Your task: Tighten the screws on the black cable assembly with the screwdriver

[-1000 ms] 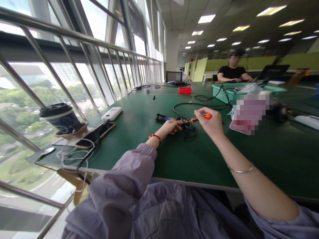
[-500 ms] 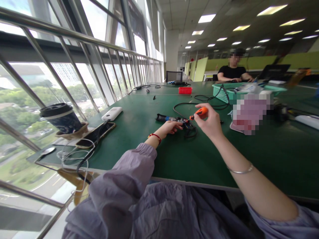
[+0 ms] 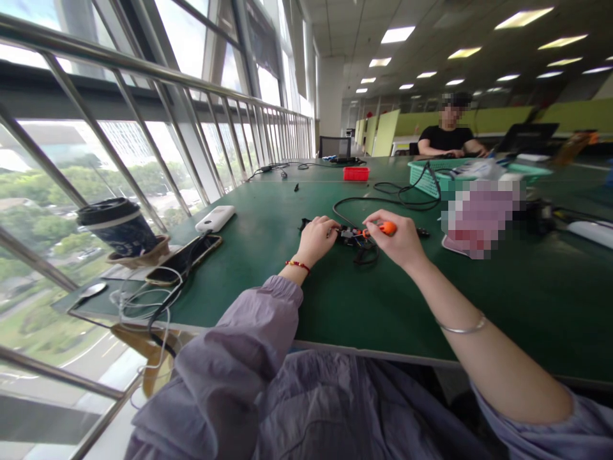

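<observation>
An opened black corded device (image 3: pixel 351 236) with exposed inner parts and wires lies on the green table. My left hand (image 3: pixel 317 239) covers its left part, the fingers curled down and closed on it. From the right, my right hand (image 3: pixel 397 239) grips an orange-and-black screwdriver (image 3: pixel 387 228), its shaft pointing left at the device's middle. Whether the tip touches a screw is too small to tell. A black cable (image 3: pixel 366 257) loops just in front of the device.
On the left stand a paper coffee cup (image 3: pixel 117 227), a phone (image 3: pixel 184 259) and a white power bank (image 3: pixel 215 219). Behind are a red basket (image 3: pixel 356 174) and a green basket (image 3: pixel 424 180). A pixelated pink item (image 3: pixel 479 220) lies right. Another person (image 3: pixel 447 137) sits across.
My left hand has shifted up and left along the device, now over its left part. My right hand has lowered, bringing the screwdriver down closer to the device.
</observation>
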Tool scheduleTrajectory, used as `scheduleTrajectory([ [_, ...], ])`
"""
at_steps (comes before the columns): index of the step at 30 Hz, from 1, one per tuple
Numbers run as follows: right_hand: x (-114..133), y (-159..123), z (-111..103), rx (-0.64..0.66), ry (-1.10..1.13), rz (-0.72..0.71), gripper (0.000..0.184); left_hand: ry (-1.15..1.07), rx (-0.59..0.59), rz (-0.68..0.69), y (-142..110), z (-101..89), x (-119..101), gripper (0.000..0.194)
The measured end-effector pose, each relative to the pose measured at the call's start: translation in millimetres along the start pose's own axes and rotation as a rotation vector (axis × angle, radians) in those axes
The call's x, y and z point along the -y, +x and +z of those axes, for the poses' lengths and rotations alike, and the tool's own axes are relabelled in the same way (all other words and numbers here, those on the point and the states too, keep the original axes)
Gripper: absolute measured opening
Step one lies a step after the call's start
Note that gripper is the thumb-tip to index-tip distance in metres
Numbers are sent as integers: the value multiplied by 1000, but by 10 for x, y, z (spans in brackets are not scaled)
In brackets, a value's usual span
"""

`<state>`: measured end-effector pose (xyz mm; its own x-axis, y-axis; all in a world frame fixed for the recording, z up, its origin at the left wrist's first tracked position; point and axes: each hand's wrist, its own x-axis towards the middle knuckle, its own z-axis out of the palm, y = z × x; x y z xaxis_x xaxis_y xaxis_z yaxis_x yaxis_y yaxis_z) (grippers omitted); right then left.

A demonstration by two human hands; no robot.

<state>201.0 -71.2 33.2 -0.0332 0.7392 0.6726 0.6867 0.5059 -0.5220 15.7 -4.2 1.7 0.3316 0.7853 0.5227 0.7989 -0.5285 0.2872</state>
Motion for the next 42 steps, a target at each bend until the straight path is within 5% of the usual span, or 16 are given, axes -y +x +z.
scheduleTrajectory([
  [7,9,-10,15,-22,46,-119,25,286,171,41,-7,86,186,52],
  [14,-7,-20,49,174,-76,-33,27,408,283,6,-2,-161,94,47],
  [20,-48,-9,77,219,-52,-34,24,268,353,-164,-17,-277,119,50],
  [24,-107,-15,107,384,-34,50,28,244,355,-370,26,-346,245,50],
  [29,-134,-50,175,543,-37,34,34,322,269,-615,36,-519,563,44],
  [42,-393,-12,192,477,-140,20,30,440,-228,-881,-242,-879,1283,35],
])
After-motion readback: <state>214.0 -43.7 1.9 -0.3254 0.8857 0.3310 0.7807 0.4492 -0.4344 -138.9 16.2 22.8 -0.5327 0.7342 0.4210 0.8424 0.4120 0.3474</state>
